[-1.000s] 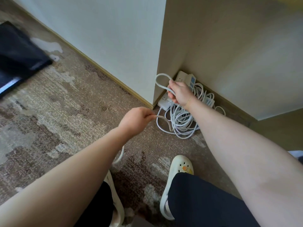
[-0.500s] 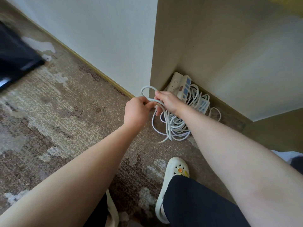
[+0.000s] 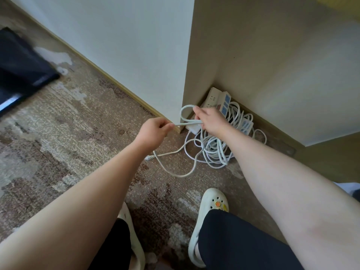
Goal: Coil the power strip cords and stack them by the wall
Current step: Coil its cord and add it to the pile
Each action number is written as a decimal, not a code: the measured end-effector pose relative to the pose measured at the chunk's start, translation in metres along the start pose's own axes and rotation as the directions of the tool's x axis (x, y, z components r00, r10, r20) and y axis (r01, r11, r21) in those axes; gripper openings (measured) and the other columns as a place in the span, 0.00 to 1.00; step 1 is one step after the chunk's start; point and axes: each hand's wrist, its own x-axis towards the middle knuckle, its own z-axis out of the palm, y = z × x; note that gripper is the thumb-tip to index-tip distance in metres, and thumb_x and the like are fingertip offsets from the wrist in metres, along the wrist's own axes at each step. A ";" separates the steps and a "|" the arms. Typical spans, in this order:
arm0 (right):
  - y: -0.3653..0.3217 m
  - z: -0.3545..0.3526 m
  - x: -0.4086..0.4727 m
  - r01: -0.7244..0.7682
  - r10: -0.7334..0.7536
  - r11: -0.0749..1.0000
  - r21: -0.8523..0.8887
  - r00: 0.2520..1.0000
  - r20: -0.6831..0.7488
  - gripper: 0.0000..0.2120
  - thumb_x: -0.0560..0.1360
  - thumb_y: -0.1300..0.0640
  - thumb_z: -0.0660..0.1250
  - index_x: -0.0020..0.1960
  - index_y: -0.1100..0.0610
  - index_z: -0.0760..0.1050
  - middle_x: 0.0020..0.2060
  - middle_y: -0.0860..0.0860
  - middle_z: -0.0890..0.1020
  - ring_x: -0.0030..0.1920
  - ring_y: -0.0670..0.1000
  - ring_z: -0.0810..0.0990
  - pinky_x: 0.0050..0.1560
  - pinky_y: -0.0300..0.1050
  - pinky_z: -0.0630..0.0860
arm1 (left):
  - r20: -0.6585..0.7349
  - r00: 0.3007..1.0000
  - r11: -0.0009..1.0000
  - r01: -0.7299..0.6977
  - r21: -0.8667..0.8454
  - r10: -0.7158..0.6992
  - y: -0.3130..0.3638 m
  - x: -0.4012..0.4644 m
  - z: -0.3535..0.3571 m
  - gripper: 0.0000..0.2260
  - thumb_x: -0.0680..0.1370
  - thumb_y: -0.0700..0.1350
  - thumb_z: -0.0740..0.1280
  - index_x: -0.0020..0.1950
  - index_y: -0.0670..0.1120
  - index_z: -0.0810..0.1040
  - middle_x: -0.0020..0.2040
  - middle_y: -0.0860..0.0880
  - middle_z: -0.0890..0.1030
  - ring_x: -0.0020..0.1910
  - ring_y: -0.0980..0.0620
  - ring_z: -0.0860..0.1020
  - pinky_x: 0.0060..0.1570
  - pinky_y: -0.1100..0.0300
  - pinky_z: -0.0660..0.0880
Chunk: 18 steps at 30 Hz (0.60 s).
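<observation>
A white cord (image 3: 185,112) loops up beside the wall corner, and my right hand (image 3: 211,119) grips the gathered loops. My left hand (image 3: 153,131) pinches the same cord a short way to the left, pulling a taut stretch between the hands. Below them a heap of white cord coils (image 3: 213,152) lies on the carpet. White power strips (image 3: 213,98) with blue sockets lean against the beige wall (image 3: 272,65) behind the heap. A loose tail with the plug (image 3: 149,157) trails left over the carpet.
The white wall (image 3: 126,45) ends in an outside corner with a gold baseboard. A dark mat or bag (image 3: 17,75) lies at far left. My white clogs (image 3: 211,203) and dark trouser legs are at the bottom, close to the cord heap on the patterned carpet.
My hands, joined half a second ago, have drawn apart: the left slid leftward along the cord. The loose tail and plug now lie nearer the heap.
</observation>
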 end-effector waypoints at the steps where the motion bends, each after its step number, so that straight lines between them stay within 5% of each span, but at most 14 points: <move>1: 0.002 0.000 0.001 0.023 -0.024 0.999 -0.023 1.000 -0.011 0.25 0.81 0.37 0.55 0.39 0.55 0.74 0.26 0.47 0.69 0.22 0.44 0.66 0.28 0.41 0.65 | -0.004 1.000 1.000 0.011 -0.022 -0.011 -0.004 0.000 -0.008 0.10 0.79 0.50 0.66 0.42 0.45 0.80 0.30 0.51 0.75 0.26 0.55 0.68 0.28 0.61 0.66; 4: -0.001 0.005 0.001 0.081 -0.080 0.991 -0.103 0.997 0.016 0.34 0.77 0.30 0.56 0.44 0.63 0.76 0.28 0.49 0.68 0.29 0.48 0.68 0.34 0.46 0.63 | -0.074 0.996 0.996 0.043 -0.073 -0.048 -0.009 0.000 -0.021 0.11 0.78 0.50 0.67 0.43 0.44 0.81 0.29 0.51 0.73 0.25 0.54 0.65 0.27 0.61 0.63; 8: -0.008 0.012 -0.001 0.121 -0.105 0.983 -0.137 0.987 0.121 0.41 0.71 0.23 0.55 0.47 0.63 0.78 0.34 0.52 0.74 0.35 0.52 0.73 0.40 0.48 0.66 | -0.177 0.984 0.998 0.016 -0.063 -0.027 -0.001 0.002 -0.012 0.11 0.79 0.50 0.66 0.43 0.44 0.81 0.30 0.52 0.73 0.25 0.56 0.66 0.26 0.62 0.64; 12: -0.005 0.019 0.000 0.109 -0.090 0.989 -0.100 0.979 0.181 0.25 0.77 0.32 0.60 0.38 0.53 0.75 0.30 0.49 0.73 0.30 0.49 0.71 0.36 0.46 0.66 | -0.126 0.992 0.999 0.010 -0.034 -0.014 -0.002 -0.001 0.006 0.11 0.79 0.50 0.67 0.44 0.43 0.81 0.32 0.50 0.75 0.28 0.54 0.68 0.32 0.60 0.67; 18: -0.007 0.014 0.001 0.131 -0.106 0.972 -0.193 0.985 0.135 0.28 0.71 0.29 0.64 0.37 0.55 0.77 0.27 0.47 0.71 0.30 0.49 0.70 0.35 0.46 0.65 | -0.138 0.990 0.992 0.024 -0.122 -0.041 -0.006 0.004 -0.004 0.10 0.78 0.52 0.67 0.39 0.48 0.80 0.30 0.53 0.76 0.25 0.59 0.70 0.29 0.62 0.67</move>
